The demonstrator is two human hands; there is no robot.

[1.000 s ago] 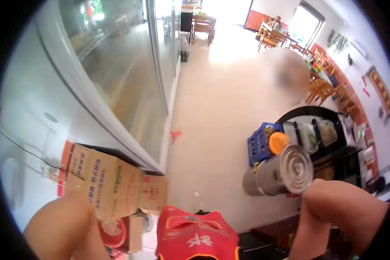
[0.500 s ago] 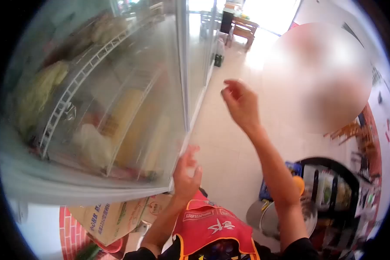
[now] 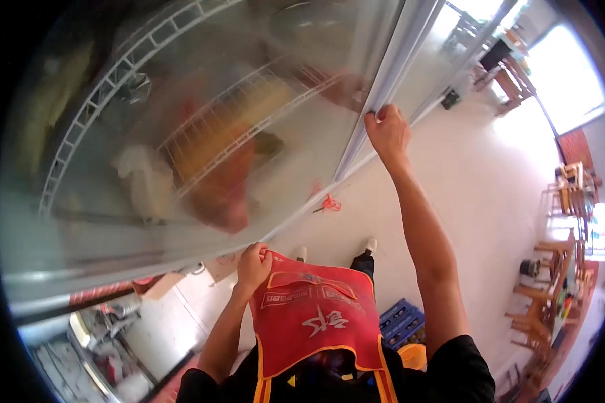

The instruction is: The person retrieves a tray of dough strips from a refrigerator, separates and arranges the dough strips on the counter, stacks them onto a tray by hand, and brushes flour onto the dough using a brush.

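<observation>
My right hand is closed at the pale upright frame of a glass door, fingers curled at its edge. The door belongs to a tall display fridge with misted glass. Behind the glass are white wire racks, a whitish bag and a yellowish bundle, all blurred. Lower down, my left hand is closed on the top left corner of the red apron that I wear. The apron is stretched out toward that hand.
A red scrap lies on the pale tiled floor by the fridge base. A blue crate and an orange bowl stand close at my right. Wooden chairs line the right wall. At lower left is an open chest with bagged goods.
The view has turned. My right hand has gone from the air beside the fridge to the door frame. My left hand, open before, has closed on the apron. A blurred patch at right is gone.
</observation>
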